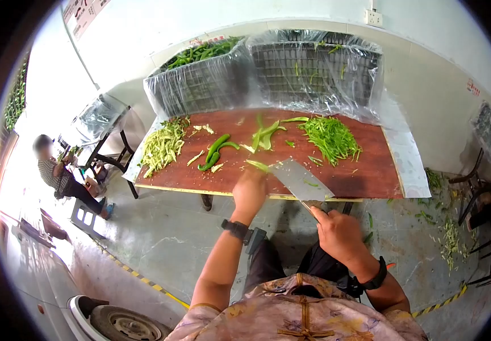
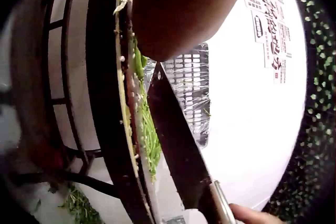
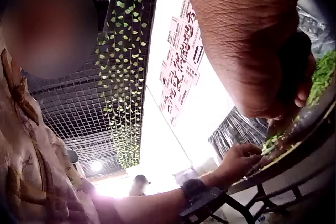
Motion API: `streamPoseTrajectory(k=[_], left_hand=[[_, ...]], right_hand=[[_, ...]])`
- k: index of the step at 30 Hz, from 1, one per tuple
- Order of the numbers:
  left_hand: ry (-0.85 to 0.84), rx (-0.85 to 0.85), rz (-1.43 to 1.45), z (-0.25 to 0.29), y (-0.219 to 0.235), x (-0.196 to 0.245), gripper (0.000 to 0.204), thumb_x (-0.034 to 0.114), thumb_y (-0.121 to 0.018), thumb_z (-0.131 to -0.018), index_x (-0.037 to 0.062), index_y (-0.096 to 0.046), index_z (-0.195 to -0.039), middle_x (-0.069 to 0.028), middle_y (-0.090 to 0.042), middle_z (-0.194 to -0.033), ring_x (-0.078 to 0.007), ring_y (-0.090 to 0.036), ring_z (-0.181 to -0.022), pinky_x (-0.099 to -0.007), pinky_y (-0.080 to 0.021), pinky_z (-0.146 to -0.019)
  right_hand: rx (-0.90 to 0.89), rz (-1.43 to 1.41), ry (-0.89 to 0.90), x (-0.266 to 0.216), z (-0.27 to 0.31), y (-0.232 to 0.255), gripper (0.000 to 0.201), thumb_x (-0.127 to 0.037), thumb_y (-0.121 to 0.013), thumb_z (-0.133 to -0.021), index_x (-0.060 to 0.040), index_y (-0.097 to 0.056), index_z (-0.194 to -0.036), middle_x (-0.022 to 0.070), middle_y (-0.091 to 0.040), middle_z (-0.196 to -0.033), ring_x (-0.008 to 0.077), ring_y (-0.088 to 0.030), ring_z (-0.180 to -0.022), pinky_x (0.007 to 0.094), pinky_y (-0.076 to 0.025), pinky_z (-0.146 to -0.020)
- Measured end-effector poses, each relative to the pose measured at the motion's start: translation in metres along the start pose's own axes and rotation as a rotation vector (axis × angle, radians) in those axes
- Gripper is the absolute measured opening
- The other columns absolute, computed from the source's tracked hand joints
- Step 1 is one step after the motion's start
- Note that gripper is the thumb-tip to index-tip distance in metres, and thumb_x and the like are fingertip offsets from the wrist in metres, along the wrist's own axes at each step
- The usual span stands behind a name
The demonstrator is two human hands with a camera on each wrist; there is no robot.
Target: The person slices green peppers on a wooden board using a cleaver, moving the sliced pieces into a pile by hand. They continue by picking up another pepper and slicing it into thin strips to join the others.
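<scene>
My right hand (image 1: 341, 236) grips the handle of a wide cleaver (image 1: 303, 179), whose blade lies over the table's front edge and points toward my left hand. Bits of green cling to the blade. My left hand (image 1: 250, 192) holds a pale green pepper piece (image 1: 258, 166) at the front edge, its fingers curled; the cleaver's tip is close by. Split pepper pieces (image 1: 265, 137) lie just beyond, and whole green peppers (image 1: 214, 153) sit to the left. In the right wrist view the left hand (image 3: 239, 162) is low beside green scraps.
On the wooden table (image 1: 370, 179), shredded green pepper (image 1: 331, 139) is heaped at right and pale pepper cores (image 1: 164, 146) at left. Plastic-lined crates (image 1: 313, 74) stand behind, one holding peppers (image 1: 203, 53). Another person (image 1: 58, 176) sits far left. Scraps (image 1: 450, 238) litter the floor at right.
</scene>
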State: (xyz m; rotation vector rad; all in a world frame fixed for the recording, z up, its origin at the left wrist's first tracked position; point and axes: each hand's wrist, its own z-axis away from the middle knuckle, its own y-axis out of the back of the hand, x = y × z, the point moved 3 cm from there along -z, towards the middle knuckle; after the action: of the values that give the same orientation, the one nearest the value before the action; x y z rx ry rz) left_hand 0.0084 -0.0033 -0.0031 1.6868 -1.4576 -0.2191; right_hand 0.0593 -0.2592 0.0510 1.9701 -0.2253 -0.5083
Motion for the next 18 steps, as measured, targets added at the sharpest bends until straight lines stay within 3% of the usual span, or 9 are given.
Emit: streamPoseTrajectory(k=[4, 7, 8, 10, 13, 18], left_hand=[[-0.157, 0.025, 0.001, -0.004, 0.002, 0.003, 0.018, 0.010, -0.064, -0.077, 0.0100, -0.066, -0.095, -0.0082, -0.062, -0.106, -0.0314, -0.057, -0.100, -0.0418, -0.049, -0.080], [-0.181, 0.014, 0.009, -0.010, -0.002, 0.013, 0.021, 0.011, -0.062, -0.078, 0.0094, -0.066, -0.098, -0.0088, -0.061, -0.103, -0.0321, -0.055, -0.100, -0.0453, -0.045, -0.085], [-0.178, 0.017, 0.011, -0.013, -0.005, 0.011, 0.021, 0.011, -0.062, -0.078, 0.0094, -0.066, -0.098, -0.0088, -0.061, -0.103, -0.0321, -0.055, -0.100, -0.0453, -0.045, -0.085], [-0.218, -0.173, -0.048, -0.017, -0.017, 0.008, 0.021, 0.011, -0.061, -0.078, 0.0096, -0.066, -0.097, -0.0087, -0.062, -0.101, -0.0316, -0.055, -0.098, -0.0466, -0.044, -0.085], [-0.192, -0.279, -0.111, -0.018, -0.017, 0.007, 0.021, 0.010, -0.059, -0.078, 0.0094, -0.067, -0.097, -0.0082, -0.064, -0.103, -0.0311, -0.056, -0.096, -0.0452, -0.044, -0.083], [-0.216, -0.198, -0.005, -0.002, -0.008, 0.008, 0.020, 0.009, -0.059, -0.077, 0.0091, -0.067, -0.095, -0.0078, -0.064, -0.098, -0.0302, -0.055, -0.093, -0.0430, -0.044, -0.080]], right_hand=[[-0.005, -0.014, -0.007, 0.000, 0.000, 0.000, 0.040, -0.012, -0.065, -0.080, -0.0088, -0.060, -0.119, 0.0134, -0.060, -0.072, 0.0330, -0.060, -0.060, 0.0440, -0.048, -0.054], [-0.008, 0.028, -0.039, 0.001, 0.000, 0.004, 0.040, -0.011, -0.065, -0.079, -0.0083, -0.060, -0.119, 0.0137, -0.059, -0.071, 0.0337, -0.060, -0.060, 0.0441, -0.048, -0.055], [0.004, 0.031, -0.045, 0.002, 0.000, 0.005, 0.041, -0.010, -0.065, -0.079, -0.0081, -0.060, -0.119, 0.0139, -0.059, -0.071, 0.0339, -0.060, -0.061, 0.0443, -0.048, -0.055], [0.016, 0.038, -0.049, 0.003, -0.001, 0.009, 0.041, -0.010, -0.066, -0.079, -0.0079, -0.060, -0.120, 0.0142, -0.059, -0.072, 0.0342, -0.060, -0.061, 0.0446, -0.048, -0.056], [0.019, 0.023, -0.043, 0.002, -0.001, 0.015, 0.041, -0.009, -0.066, -0.078, -0.0078, -0.061, -0.119, 0.0143, -0.059, -0.072, 0.0344, -0.060, -0.061, 0.0448, -0.048, -0.055], [-0.022, 0.043, 0.000, -0.002, 0.001, 0.017, 0.036, -0.011, -0.064, -0.080, -0.0088, -0.063, -0.116, 0.0138, -0.059, -0.071, 0.0334, -0.060, -0.059, 0.0444, -0.048, -0.055]])
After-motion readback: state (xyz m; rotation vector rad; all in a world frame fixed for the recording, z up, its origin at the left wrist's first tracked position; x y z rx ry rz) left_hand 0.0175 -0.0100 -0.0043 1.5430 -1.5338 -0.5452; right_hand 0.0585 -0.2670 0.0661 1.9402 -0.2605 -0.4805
